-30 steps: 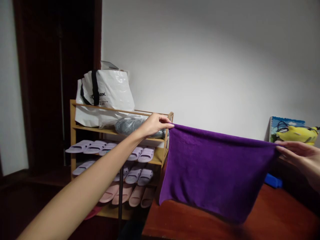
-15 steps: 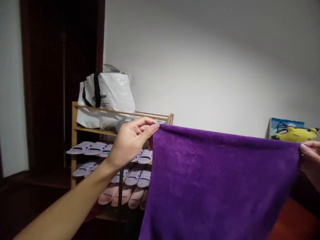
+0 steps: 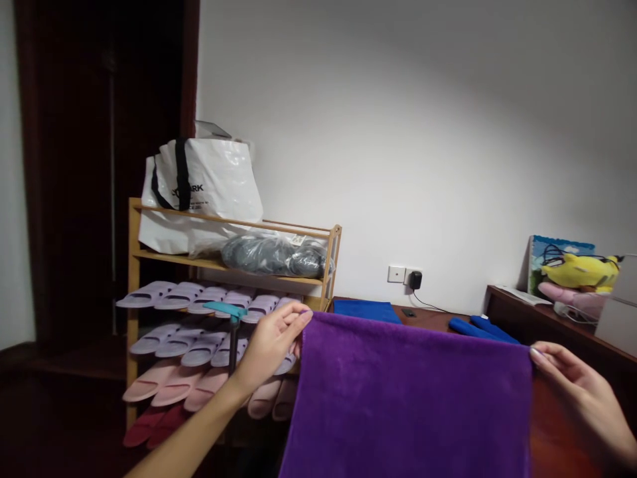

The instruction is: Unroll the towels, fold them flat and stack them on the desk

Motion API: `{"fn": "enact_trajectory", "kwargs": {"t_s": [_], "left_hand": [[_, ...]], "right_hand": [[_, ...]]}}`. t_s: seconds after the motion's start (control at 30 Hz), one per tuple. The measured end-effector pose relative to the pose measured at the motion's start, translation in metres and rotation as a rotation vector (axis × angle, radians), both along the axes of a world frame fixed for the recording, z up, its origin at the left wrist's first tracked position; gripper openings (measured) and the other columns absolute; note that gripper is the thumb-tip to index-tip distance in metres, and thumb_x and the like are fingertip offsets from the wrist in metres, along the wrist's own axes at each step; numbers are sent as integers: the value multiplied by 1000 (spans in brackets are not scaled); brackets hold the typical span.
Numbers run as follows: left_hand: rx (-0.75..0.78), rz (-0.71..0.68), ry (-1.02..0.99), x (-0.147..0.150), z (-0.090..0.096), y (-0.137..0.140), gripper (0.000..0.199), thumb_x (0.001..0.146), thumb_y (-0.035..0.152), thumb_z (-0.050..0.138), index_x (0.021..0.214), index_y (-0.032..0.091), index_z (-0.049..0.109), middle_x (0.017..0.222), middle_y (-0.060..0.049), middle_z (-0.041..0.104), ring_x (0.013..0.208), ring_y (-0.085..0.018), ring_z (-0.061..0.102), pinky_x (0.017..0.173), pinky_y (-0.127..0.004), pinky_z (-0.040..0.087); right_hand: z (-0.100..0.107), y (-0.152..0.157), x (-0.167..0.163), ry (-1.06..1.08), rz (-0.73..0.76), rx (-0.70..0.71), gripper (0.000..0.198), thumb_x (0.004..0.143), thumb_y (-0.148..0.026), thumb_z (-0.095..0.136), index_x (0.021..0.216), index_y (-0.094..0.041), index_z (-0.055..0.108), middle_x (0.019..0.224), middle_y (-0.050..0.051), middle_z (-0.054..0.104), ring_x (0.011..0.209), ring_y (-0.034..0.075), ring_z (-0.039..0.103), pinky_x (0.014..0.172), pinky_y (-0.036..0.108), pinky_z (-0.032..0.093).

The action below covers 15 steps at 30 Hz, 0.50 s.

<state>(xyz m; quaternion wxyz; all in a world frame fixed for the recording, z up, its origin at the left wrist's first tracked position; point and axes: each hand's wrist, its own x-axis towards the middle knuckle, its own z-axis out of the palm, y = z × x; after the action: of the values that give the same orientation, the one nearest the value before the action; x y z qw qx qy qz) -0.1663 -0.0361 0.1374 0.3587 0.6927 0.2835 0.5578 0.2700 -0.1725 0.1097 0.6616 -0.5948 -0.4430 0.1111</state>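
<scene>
White bag (image 3: 199, 189) reads "ARK" (earlier letters hidden by its strap)

Plain white wall (image 3: 398, 119) lit from the right, with a socket and plug (image 3: 404, 276). Left, a dark wooden door frame (image 3: 99, 166). Against the wall, a bamboo shoe rack (image 3: 133, 265) holding slippers (image 3: 199, 345); a white bag (image 3: 199, 189) on top. Right, a dark reddish desk (image 3: 557, 325).

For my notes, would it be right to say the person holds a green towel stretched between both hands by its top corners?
Not quite: the head view shows a purple towel, not green. The left hand and right hand do pinch its top corners, stretching it.
</scene>
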Motion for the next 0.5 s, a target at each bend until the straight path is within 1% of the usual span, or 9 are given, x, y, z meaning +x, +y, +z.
{"fn": "enact_trajectory", "kwargs": {"t_s": [0.13, 0.2, 0.27, 0.3, 0.37, 0.43, 0.5], "left_hand": [[87, 32, 81, 8, -19, 36, 30, 85, 48, 53, 83, 18, 55, 53, 6, 51, 43, -11, 49, 43, -20, 40], [141, 71, 147, 14, -29, 61, 28, 87, 46, 49, 84, 18, 55, 58, 4, 54, 50, -12, 53, 49, -21, 42], [153, 108, 231, 22, -41, 88, 29, 87, 45, 46, 82, 19, 55, 64, 3, 56, 59, -14, 56, 56, -23, 44], [140, 124, 274, 26, -49, 101, 30, 87, 46, 45, 80, 19, 54, 65, 2, 56, 61, -15, 56, 58, -24, 44], [103, 139, 338, 36, -68, 127, 31, 85, 46, 43, 75, 19, 53, 60, 2, 55, 57, -16, 55, 56, -25, 43], [72, 153, 385, 47, -90, 150, 30, 82, 44, 43, 69, 19, 51, 55, 2, 53, 53, -17, 54, 54, -26, 42], [56, 176, 432, 56, -113, 166, 28, 81, 42, 42, 64, 20, 48, 54, 0, 54, 54, -19, 55, 57, -29, 43]], "right_hand": [[-13, 31, 18, -83, 56, -57, 43, 65, -58, 66, 86, -22, 59, 69, -1, 56, 68, 11, 51, 64, 18, 44], [-20, 51, 26, -111, 67, -71, 43, 65, -58, 65, 86, -21, 59, 67, -2, 54, 66, 11, 50, 65, 19, 42], [-29, 75, 34, -112, 80, -98, 45, 64, -60, 64, 84, -20, 58, 66, -2, 53, 64, 11, 48, 62, 21, 42], [-35, 88, 36, -107, 89, -115, 47, 63, -61, 63, 83, -19, 58, 66, -1, 53, 62, 11, 47, 61, 23, 41], [-50, 112, 41, -97, 108, -154, 49, 61, -63, 61, 79, -18, 57, 65, 0, 53, 60, 12, 47, 58, 25, 42], [-68, 135, 46, -91, 115, -199, 48, 59, -63, 60, 75, -18, 56, 65, 1, 54, 59, 13, 49, 56, 26, 42], [-89, 156, 50, -91, 115, -252, 45, 57, -61, 60, 71, -18, 55, 65, 2, 56, 59, 13, 51, 53, 26, 41]]}}
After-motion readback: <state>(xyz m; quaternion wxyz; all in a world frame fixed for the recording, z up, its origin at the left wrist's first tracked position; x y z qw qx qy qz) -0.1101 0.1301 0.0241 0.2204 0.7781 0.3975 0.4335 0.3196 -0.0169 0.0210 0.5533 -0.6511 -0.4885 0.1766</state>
